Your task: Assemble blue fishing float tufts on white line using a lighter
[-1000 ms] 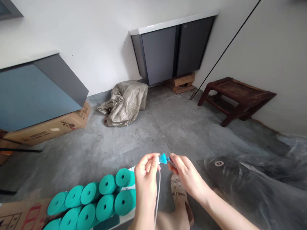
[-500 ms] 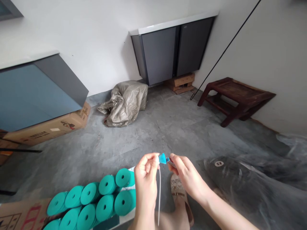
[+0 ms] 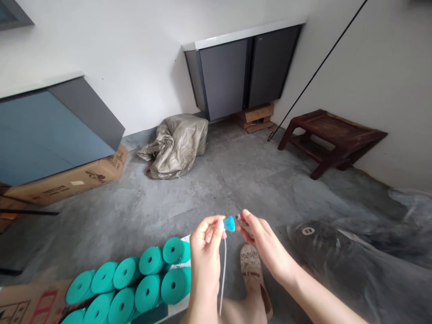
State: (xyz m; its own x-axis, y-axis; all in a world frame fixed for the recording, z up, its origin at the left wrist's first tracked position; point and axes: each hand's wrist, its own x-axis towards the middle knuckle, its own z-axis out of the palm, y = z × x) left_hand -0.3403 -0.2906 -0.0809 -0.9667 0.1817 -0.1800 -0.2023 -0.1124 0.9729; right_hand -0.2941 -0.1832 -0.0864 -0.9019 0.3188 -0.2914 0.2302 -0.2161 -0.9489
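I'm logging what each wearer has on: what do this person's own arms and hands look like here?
Both forearms are bare, with no sleeves in view. The left hand and right hand wear no gloves, and no rings, watch or bracelet show. The fingers are slim; any nail polish is too small to tell.

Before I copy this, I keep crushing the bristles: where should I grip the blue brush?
Pinch the white stem just under the blue brush, coming from its left as the left hand does. The bristles fan rightward; the stem hangs straight down.
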